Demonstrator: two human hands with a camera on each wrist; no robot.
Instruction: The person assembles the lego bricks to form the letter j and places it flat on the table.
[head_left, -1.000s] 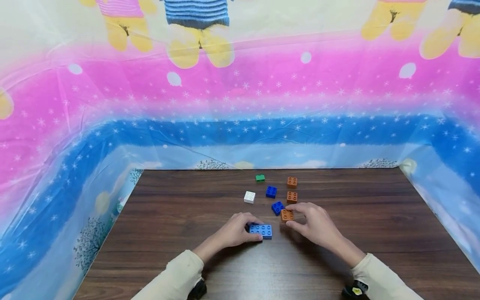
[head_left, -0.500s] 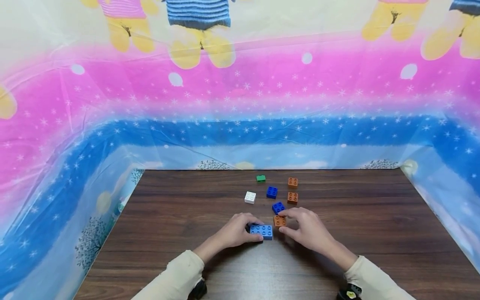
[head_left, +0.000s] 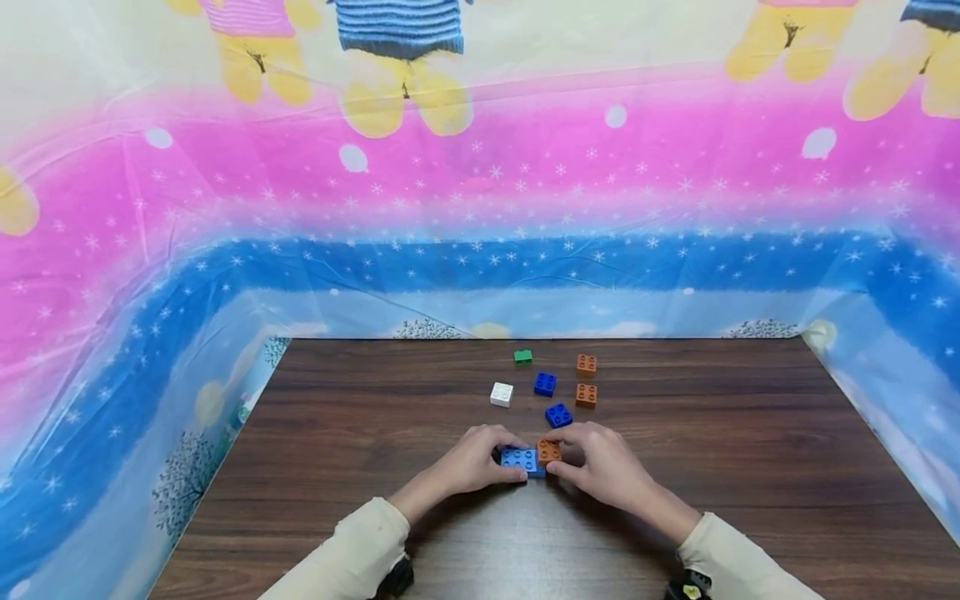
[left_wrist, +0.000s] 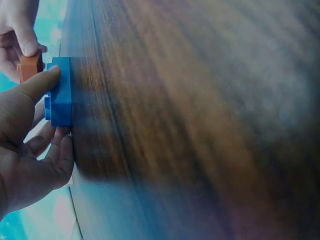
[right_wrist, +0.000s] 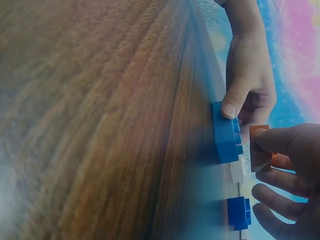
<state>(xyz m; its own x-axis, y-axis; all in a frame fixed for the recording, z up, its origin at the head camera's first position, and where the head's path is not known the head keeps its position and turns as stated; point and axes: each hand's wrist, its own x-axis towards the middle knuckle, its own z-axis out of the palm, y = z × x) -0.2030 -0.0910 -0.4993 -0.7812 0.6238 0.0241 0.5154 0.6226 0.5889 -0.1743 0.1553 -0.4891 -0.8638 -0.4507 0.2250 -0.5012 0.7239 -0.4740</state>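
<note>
My left hand [head_left: 478, 460] grips a long light-blue toy brick [head_left: 519, 459] between thumb and fingers, and the brick stands on the table with its studs up. My right hand [head_left: 609, 464] pinches a square orange brick [head_left: 548, 451] over the right end of the blue one. In the right wrist view a small gap shows between the orange brick [right_wrist: 259, 148] and the studs of the blue brick [right_wrist: 226, 135]. The left wrist view also has the orange brick [left_wrist: 31, 66] just off the blue brick [left_wrist: 61, 92], with the thumb pressed on the blue side.
Behind the hands lie two dark-blue bricks, one [head_left: 558, 415] nearer and one [head_left: 545, 384] farther. Two orange bricks, a nearer one [head_left: 587, 395] and a farther one [head_left: 587, 364], lie to their right. A white brick [head_left: 502, 394] and a green brick [head_left: 522, 357] lie leftward on the wooden table [head_left: 345, 417].
My right hand has carried the orange brick left, from beside the near dark-blue brick to over the light-blue brick's right end. The left hand keeps its hold in place.
</note>
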